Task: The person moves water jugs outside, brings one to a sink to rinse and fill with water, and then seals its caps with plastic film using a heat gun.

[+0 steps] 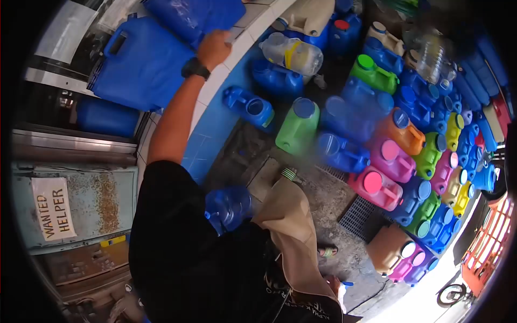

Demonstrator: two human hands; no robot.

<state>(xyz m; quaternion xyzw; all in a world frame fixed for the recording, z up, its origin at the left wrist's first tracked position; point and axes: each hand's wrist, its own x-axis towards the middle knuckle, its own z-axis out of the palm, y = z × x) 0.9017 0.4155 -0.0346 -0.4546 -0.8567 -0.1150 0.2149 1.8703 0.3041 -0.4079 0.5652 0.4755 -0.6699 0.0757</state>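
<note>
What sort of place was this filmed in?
Probably a small water-refilling shop: coloured jugs stand in rows on the floor, large blue containers sit beside a tiled edge, and a "WANTED HELPER" sign suggests a business.

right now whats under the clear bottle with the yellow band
A blue jug shows partly from under the clear bottle. The bottle covers the rest of that side of the jug, so anything else tucked directly beneath can't be made out.

- Blue flat-sided container (196,19): at 11 o'clock.
- Blue handled container (142,62): touching it, toward 10.
- White-and-blue item (343,287): 5 o'clock, details unclear.
</note>
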